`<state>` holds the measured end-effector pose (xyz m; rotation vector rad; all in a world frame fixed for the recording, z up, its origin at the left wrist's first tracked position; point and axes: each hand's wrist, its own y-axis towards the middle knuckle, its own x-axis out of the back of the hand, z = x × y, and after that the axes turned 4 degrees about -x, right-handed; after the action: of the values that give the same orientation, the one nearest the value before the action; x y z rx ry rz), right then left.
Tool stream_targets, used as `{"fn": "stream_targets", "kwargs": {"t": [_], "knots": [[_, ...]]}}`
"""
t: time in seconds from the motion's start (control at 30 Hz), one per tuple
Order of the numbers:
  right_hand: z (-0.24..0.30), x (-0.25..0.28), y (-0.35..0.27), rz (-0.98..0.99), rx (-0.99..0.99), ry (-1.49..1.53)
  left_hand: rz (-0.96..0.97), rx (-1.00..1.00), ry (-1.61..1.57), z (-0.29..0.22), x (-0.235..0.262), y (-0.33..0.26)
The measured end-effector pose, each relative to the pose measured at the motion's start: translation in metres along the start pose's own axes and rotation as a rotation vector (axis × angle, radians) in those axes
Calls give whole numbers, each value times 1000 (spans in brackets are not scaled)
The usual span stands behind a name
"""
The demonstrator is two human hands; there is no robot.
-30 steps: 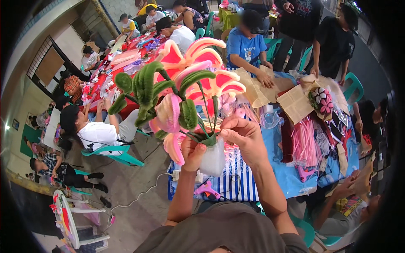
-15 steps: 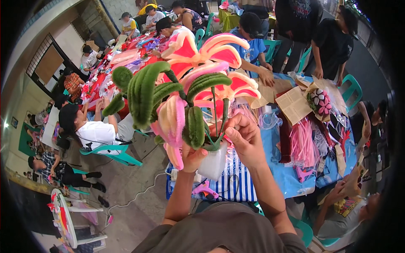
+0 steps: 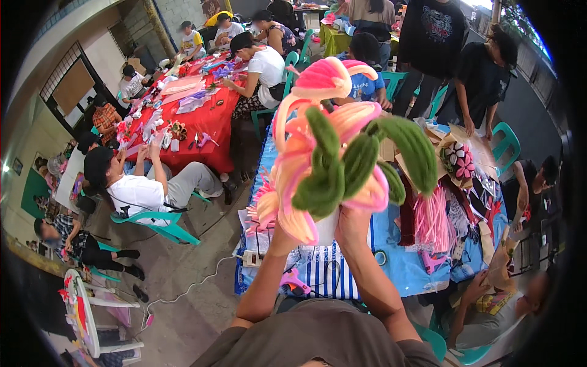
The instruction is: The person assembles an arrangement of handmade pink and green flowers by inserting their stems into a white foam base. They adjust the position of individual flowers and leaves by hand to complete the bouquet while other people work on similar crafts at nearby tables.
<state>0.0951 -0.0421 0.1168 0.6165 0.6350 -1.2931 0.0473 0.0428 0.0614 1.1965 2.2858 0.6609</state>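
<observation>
A potted arrangement of fuzzy pipe-cleaner flowers [image 3: 290,168] is held up before me above the table. Its petals are peach, pink and coral, and thick green fuzzy leaves [image 3: 361,162] curl out toward me. Only a strip of the white pot [image 3: 328,231] shows under the blooms. My left hand [image 3: 285,240] grips the pot's left side, its fingers mostly covered by a drooping petal. On the other side, my right hand [image 3: 353,227] closes against the pot, with its fingertips hidden behind petals.
Below lies a blue-covered table [image 3: 397,269] with a pink glue gun [image 3: 295,281], a power strip [image 3: 252,259], pink pipe cleaners [image 3: 431,220] and a wrapped bouquet [image 3: 461,153]. People work around a red-covered table [image 3: 211,156] at left. A white cord [image 3: 202,282] crosses the floor.
The arrangement has turned, bringing different flowers and leaves toward me. My right hand has left the stems and moved down to the pot's side.
</observation>
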Motion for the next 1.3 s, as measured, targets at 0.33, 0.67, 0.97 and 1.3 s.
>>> {"fn": "stream_targets", "kwargs": {"t": [0.33, 0.67, 0.97, 1.3], "knots": [[-7, 9, 7, 94, 207, -115, -81, -27, 435, -29, -37, 1], [12, -7, -8, 294, 219, -156, -29, -205, 313, -26, -26, 8], [26, 1, 9, 393, -134, -128, 12, -172, 279, -18, -14, 8], [23, 2, 15, 324, -47, -105, 107, -216, 319, -2, -10, 20]]}}
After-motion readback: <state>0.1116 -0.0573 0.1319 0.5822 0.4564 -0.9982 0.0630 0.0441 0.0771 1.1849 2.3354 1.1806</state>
